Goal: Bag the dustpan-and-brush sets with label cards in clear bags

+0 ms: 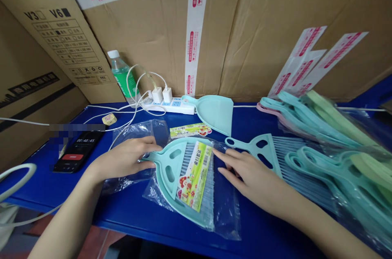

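Note:
A light-teal dustpan point(165, 202) lies on the blue table, with a small brush point(208, 185) of grey-blue bristles resting in it. My left hand point(130, 158) pinches the handle end of this set. Across the bristles lies a green-yellow label card point(199, 169) with a mushroom picture. My right hand point(241, 171) has its fingers stretched out, the index fingertip at the card's upper right corner. Clear plastic bag point(228, 214) film spreads around the set; whether the set is inside it I cannot tell.
Behind are another dustpan point(216, 112) and a loose label card point(186, 130). A separate brush point(269, 153) and several bagged dustpans point(324, 124) lie right. A power strip point(183, 107), a bottle point(124, 75), a phone point(80, 151) and cables stand left, before cardboard boxes point(153, 38).

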Demonstrator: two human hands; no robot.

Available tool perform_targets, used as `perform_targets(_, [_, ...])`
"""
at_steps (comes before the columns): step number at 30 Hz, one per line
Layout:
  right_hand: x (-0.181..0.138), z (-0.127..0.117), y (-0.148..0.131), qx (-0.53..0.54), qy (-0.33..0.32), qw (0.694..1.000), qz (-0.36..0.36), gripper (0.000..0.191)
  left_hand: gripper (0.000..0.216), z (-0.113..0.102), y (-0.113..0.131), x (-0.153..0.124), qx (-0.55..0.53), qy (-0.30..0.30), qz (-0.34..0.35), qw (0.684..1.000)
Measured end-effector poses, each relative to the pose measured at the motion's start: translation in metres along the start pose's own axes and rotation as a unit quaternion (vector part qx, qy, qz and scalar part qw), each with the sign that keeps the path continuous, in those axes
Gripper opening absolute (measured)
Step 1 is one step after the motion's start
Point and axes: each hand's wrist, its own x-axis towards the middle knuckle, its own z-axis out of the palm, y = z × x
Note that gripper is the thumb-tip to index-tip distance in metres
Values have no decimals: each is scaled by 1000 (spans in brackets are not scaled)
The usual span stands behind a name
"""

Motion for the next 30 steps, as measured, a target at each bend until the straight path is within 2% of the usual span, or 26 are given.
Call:
perform_targets(13, [-2, 3, 2, -23, 8, 1000, -8, 44, 23, 1, 1, 0, 4, 3, -6, 1000])
perform_targets(23, [2, -3, 3, -8, 42, 999, 6, 26, 23, 0, 2, -1, 1, 1, -8, 1000])
perform_targets(26, [4, -4, 0, -10, 52, 998, -22, 31, 23, 0, 2, -1, -1, -1, -10, 1000])
perform_targets(30, [5, -1, -2, -57, 44, 991, -111, 44, 22, -1, 4, 0, 1, -14, -20, 1000])
